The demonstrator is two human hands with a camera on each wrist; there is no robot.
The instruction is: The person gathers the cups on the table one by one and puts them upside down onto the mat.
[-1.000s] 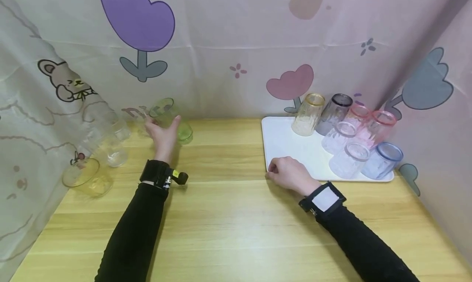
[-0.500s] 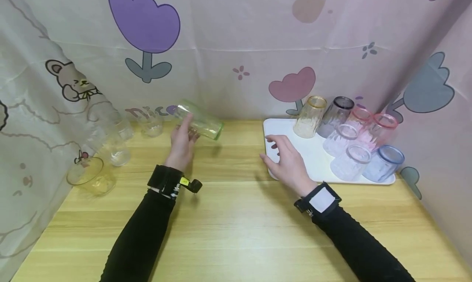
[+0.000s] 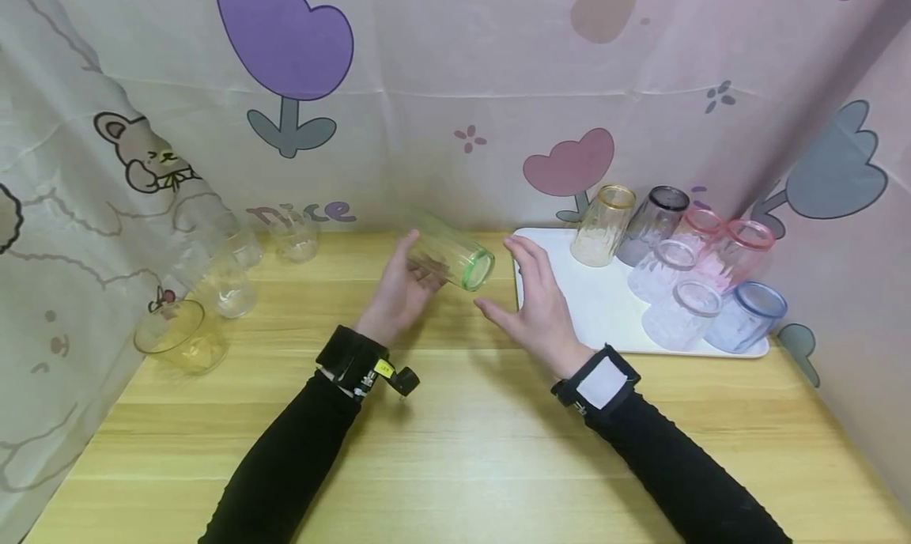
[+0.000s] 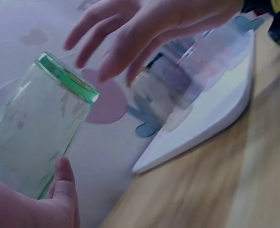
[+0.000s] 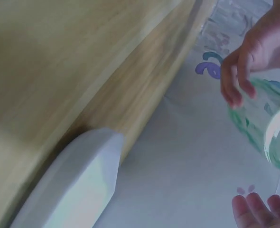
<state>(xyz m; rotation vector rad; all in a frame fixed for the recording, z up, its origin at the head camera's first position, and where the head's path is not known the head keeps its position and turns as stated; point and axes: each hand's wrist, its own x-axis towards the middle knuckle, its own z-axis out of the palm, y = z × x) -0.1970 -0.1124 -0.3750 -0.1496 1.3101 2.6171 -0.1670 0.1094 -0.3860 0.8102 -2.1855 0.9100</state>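
Observation:
In the head view my left hand [image 3: 402,295] grips a clear green drinking glass [image 3: 455,253], tilted so its thick bright-green base points right and down. The left wrist view shows my thumb [image 4: 64,180] along the side of this glass [image 4: 40,118]. Just right of the base, my right hand [image 3: 537,311] is raised with fingers spread and holds nothing. A gap shows between its fingertips [image 5: 258,206] and the glass [image 5: 258,121] in the right wrist view. Behind the right hand lies a white tray [image 3: 605,311].
On the tray stand several glasses, including an amber-ringed one [image 3: 602,228], a dark one [image 3: 651,228] and a blue-ringed one [image 3: 746,319]. At the left are a wide yellow glass [image 3: 181,342] and several clear glasses [image 3: 235,291]. A patterned curtain [image 3: 427,93] hangs behind the table [image 3: 455,441].
My left hand has lifted the green glass from the back left, carried it right and tipped it over. The right hand has come off the tray's edge, opened, and moved slightly left.

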